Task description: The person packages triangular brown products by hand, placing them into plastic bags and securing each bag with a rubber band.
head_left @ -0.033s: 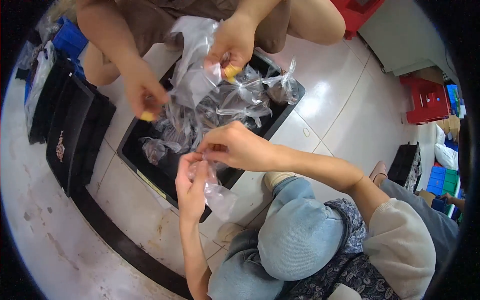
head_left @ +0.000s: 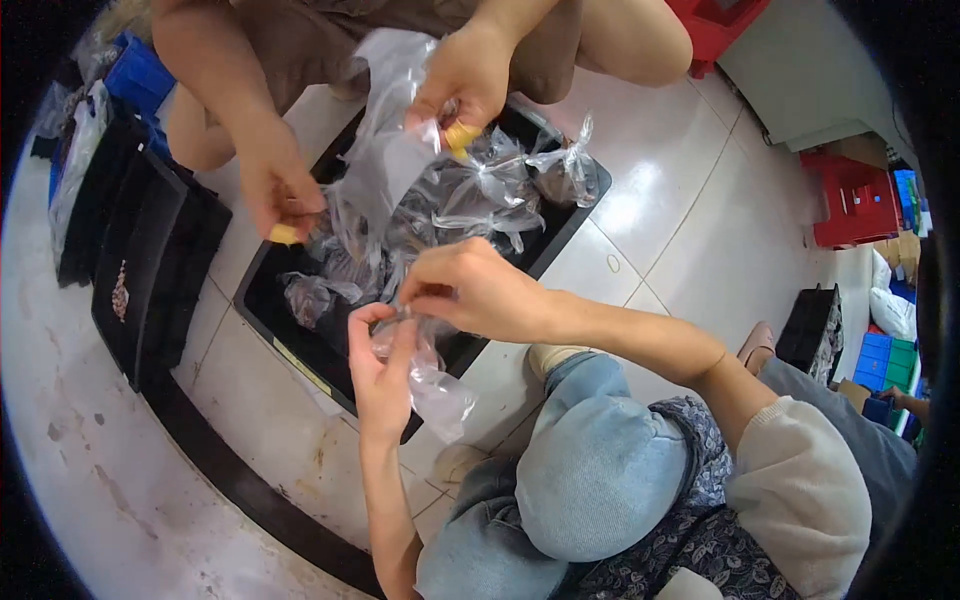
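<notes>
A clear plastic bag hangs from my left hand, whose thumb and fingers are closed on it. My right hand pinches the bag's upper part, fingertips meeting those of my left. Both hands are over the near edge of a black tray. Inside the tray lie several clear bags with dark contents, among them a knotted bag at the right corner and a smaller bag at the left. Across from me, another person's hands, with yellow finger coverings, handle a whitish plastic bag.
Black crates stand at the left, beside a blue bin. A red stool and a grey cabinet are at the right. Farther along lie another black tray and blue bins. My knees are close below the hands.
My fingers have shifted slightly on the bag, and its loose end swings a little. The other person's hand at the left has moved slightly up and left.
</notes>
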Action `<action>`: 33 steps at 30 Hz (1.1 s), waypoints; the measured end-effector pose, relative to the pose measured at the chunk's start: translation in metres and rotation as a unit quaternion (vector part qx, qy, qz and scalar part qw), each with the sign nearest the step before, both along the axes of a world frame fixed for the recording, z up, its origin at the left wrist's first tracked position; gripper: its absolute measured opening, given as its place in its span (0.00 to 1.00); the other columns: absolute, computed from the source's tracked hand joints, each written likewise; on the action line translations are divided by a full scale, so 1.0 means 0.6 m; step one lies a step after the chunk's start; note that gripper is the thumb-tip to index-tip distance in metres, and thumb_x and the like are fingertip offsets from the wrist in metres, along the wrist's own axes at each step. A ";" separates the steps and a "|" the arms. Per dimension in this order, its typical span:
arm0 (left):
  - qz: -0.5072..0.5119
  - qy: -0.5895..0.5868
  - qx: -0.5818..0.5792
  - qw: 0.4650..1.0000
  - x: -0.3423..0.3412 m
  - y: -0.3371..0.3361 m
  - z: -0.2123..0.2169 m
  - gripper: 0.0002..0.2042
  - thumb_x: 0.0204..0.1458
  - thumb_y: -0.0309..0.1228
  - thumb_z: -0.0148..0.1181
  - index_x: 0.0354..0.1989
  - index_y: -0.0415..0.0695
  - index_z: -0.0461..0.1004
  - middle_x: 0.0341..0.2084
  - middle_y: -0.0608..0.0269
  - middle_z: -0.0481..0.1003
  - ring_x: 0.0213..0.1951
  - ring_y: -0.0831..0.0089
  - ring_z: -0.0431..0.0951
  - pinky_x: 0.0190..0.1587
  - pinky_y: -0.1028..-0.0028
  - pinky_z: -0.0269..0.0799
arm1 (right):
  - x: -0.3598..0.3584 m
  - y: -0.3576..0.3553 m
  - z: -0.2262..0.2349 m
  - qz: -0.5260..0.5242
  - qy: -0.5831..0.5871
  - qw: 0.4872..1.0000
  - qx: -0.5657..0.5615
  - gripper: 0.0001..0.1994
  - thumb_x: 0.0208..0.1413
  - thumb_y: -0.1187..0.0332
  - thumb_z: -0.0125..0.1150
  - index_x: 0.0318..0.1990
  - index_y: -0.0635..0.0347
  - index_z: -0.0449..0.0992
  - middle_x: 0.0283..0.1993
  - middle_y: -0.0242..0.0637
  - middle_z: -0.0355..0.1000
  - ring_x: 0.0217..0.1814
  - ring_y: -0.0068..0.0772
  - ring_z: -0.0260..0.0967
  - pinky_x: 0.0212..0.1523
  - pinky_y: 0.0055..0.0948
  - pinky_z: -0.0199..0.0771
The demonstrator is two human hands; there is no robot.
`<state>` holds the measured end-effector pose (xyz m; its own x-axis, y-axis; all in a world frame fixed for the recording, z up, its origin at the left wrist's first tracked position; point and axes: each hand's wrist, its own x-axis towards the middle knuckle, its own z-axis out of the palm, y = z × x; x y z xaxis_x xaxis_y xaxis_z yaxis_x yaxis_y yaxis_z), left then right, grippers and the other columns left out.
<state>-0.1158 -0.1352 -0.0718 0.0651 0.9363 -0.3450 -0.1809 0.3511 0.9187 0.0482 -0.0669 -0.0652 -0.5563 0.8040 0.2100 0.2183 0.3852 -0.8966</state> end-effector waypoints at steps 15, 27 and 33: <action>0.068 0.291 0.082 0.951 -0.043 -0.033 0.007 0.11 0.49 0.21 0.59 0.42 0.36 0.71 0.34 0.57 0.77 0.33 0.72 0.78 0.35 0.76 0.72 | -0.050 -0.021 -0.060 0.064 -0.002 0.997 -0.047 0.09 0.43 0.73 0.61 0.33 0.66 0.74 0.31 0.43 0.73 0.36 0.42 0.71 0.39 0.32 0.69; 0.110 0.462 0.350 0.807 -0.025 -0.034 -0.043 0.07 0.45 0.19 0.60 0.34 0.36 0.76 0.27 0.56 0.75 0.27 0.65 0.76 0.27 0.73 0.71 | -0.075 -0.028 -0.062 -0.005 0.115 0.925 -0.363 0.14 0.55 0.63 0.58 0.25 0.66 0.75 0.23 0.27 0.69 0.26 0.17 0.60 0.26 0.26 0.61; 0.059 0.528 0.324 0.783 -0.075 -0.059 -0.076 0.07 0.46 0.20 0.60 0.35 0.35 0.76 0.26 0.55 0.77 0.24 0.71 0.77 0.24 0.74 0.71 | -0.083 -0.024 -0.124 -0.090 -0.019 0.994 0.061 0.07 0.47 0.69 0.62 0.26 0.66 0.76 0.22 0.45 0.68 0.23 0.44 0.64 0.27 0.34 0.64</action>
